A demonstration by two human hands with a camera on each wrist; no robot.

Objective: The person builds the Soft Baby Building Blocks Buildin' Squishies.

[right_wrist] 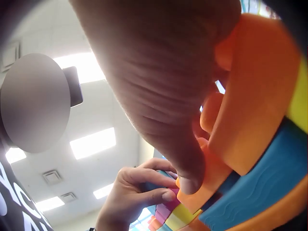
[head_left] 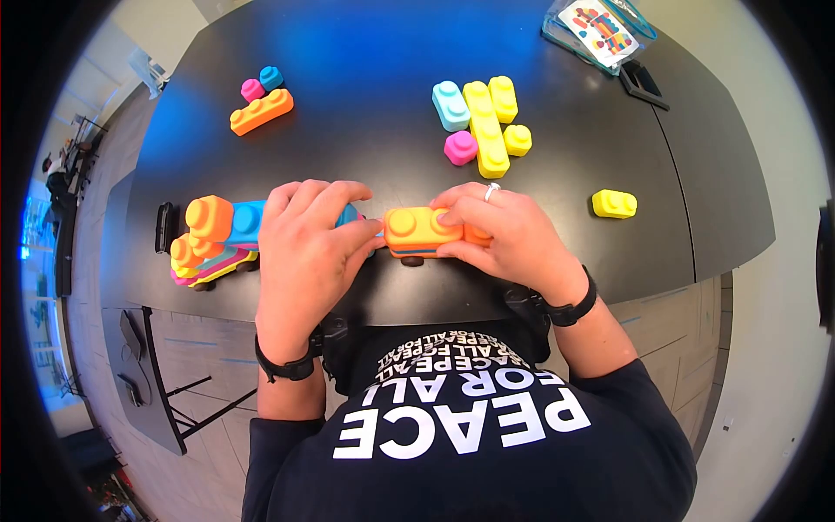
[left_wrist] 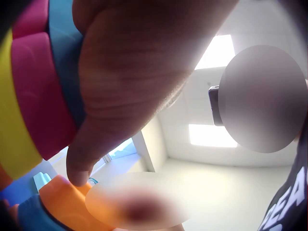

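Note:
In the head view the left hand grips a blue-topped block build with an orange block at its left end. The right hand pinches an orange-topped block build that has a dark wheel beneath. The two builds meet end to end between the hands; fingers hide part of the joint. From the left wrist, blue, magenta and yellow layers show beside the left hand. From the right wrist, the right hand's thumb presses an orange block above a blue layer.
A wheeled block build stands at the left. Behind lie an orange block with small magenta and blue ones, and a yellow, light-blue and magenta group. At the right sits a yellow block; a clear bag lies at the far right.

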